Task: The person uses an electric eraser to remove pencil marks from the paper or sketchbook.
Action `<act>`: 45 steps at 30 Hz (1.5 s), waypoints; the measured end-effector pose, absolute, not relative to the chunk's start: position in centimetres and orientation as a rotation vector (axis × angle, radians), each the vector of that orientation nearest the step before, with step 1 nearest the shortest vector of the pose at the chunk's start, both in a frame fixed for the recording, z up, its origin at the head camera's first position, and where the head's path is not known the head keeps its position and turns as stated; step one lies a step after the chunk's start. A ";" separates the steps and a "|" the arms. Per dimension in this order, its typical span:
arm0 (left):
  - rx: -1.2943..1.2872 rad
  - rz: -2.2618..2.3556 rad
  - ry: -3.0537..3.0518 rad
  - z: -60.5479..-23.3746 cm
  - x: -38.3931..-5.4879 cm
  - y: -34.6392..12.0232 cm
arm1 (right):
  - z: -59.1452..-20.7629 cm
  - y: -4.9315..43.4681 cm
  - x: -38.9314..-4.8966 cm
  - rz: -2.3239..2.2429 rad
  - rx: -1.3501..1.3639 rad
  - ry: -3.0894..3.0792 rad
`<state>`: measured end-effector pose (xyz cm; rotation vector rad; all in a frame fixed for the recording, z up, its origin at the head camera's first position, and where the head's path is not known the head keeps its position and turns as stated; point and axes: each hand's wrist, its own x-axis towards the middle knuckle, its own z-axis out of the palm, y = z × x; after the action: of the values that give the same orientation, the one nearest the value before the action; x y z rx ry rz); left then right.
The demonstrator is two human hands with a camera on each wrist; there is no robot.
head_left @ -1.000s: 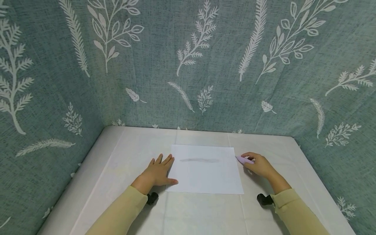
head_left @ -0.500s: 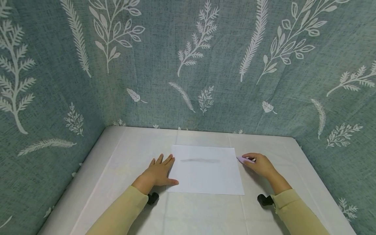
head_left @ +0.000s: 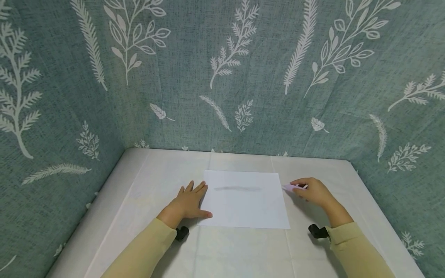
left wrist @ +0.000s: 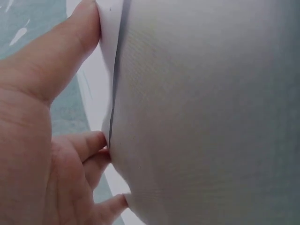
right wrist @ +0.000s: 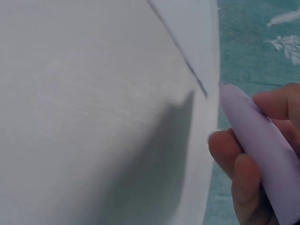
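Observation:
A white sheet of paper lies flat before me, with a faint grey streak across its upper half. My left hand rests with spread fingers along the sheet's left edge; its thumb and fingertips touch the edge in the left wrist view. Just beyond the sheet's right edge, my right hand pinches a slim lilac tool between thumb and fingers. The tool's tapered end points left, towards the paper. Its exact kind cannot be made out, and the fingers hide part of it.
The sheet lies on a white-covered table. Teal leaf-patterned cloth hangs behind it and at both sides. A black wrist device sits below each cuff, the left one and the right one.
My right hand has shifted slightly right with the lilac tool, a little farther from the paper's edge. The left hand keeps its place on the sheet.

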<state>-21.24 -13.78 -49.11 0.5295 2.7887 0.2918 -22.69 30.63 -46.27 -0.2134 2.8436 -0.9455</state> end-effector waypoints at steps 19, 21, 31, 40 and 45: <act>0.535 0.313 2.769 -49.2 -21.4 -13.8 | -44.0 29.8 -22.6 -1.004 -0.335 2.803; 0.532 0.337 2.770 -49.2 -21.3 -13.8 | -44.0 29.5 -22.6 -1.033 -0.360 2.793; 0.516 0.369 2.762 -49.1 -21.1 -13.6 | -45.3 28.0 -23.3 -1.160 -0.391 2.703; 0.511 0.356 2.760 -49.1 -21.1 -13.5 | -45.9 27.1 -23.9 -1.173 -0.425 2.621; 0.511 0.363 2.758 -49.0 -21.3 -13.6 | -46.4 26.8 -24.6 -1.124 -0.446 2.625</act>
<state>-21.33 -13.58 -49.03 0.5113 2.7581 0.3630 -24.55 26.80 -46.40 -0.4459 2.6251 -1.1242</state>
